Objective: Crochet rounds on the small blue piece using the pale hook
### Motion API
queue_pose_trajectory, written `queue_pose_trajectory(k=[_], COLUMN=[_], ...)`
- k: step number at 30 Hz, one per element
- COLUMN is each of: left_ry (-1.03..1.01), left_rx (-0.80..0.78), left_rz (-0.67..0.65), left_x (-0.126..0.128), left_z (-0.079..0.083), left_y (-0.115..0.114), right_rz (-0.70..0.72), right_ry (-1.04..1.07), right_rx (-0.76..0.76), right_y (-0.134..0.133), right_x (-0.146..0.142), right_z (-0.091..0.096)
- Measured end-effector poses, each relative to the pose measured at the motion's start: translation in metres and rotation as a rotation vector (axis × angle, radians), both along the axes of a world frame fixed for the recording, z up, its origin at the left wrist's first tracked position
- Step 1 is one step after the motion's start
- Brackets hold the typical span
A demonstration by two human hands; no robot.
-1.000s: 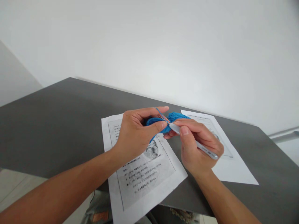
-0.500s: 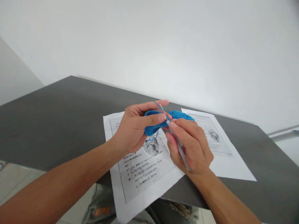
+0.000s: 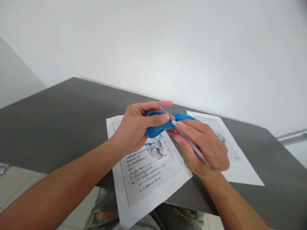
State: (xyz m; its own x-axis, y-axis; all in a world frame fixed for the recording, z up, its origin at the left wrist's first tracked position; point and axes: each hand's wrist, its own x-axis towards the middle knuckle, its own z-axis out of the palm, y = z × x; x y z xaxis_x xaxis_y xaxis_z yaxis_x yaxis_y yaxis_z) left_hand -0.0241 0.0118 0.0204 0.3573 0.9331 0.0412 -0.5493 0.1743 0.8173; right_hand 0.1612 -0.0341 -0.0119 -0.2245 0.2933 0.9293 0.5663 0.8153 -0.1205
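Note:
My left hand (image 3: 136,127) pinches a small blue crocheted piece (image 3: 157,129) between thumb and fingers, with a strand of blue yarn running over the raised forefinger. My right hand (image 3: 203,147) grips a grey crochet hook (image 3: 190,142) like a pencil, its tip poking into the top edge of the blue piece. Behind the hands lies a blue ball of yarn (image 3: 183,116), partly hidden by my fingers. Both hands hover just above the table.
A dark grey table (image 3: 59,121) holds two printed sheets: one (image 3: 146,172) under my hands, overhanging the near edge, and another (image 3: 230,153) to the right. A white wall stands behind. My trousers show below the table edge.
My right hand turned, so the hook's handle swung from pointing down toward me to pointing down and right. The left hand stayed in place with the blue piece.

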Motion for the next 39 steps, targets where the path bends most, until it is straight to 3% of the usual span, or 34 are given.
queue_pose_trajectory(k=[9, 18, 31, 39], left_ry=[0.052, 0.141, 0.298, 0.520], left_rx=[-0.007, 0.053, 0.073, 0.307], left_rz=[-0.022, 0.055, -0.002, 0.018], left_x=[-0.005, -0.007, -0.017, -0.026], left_z=[0.001, 0.000, 0.003, -0.001], left_y=[0.004, 0.008, 0.017, 0.027], right_rz=[0.047, 0.060, 0.026, 0.070], right_ry=[-0.047, -0.163, -0.242, -0.368], right_rx=[-0.061, -0.060, -0.026, 0.006], right_y=[0.001, 0.002, 0.000, -0.002], right_x=[0.011, 0.022, 0.029, 0.032], right_z=[0.007, 0.013, 0.022, 0.031])
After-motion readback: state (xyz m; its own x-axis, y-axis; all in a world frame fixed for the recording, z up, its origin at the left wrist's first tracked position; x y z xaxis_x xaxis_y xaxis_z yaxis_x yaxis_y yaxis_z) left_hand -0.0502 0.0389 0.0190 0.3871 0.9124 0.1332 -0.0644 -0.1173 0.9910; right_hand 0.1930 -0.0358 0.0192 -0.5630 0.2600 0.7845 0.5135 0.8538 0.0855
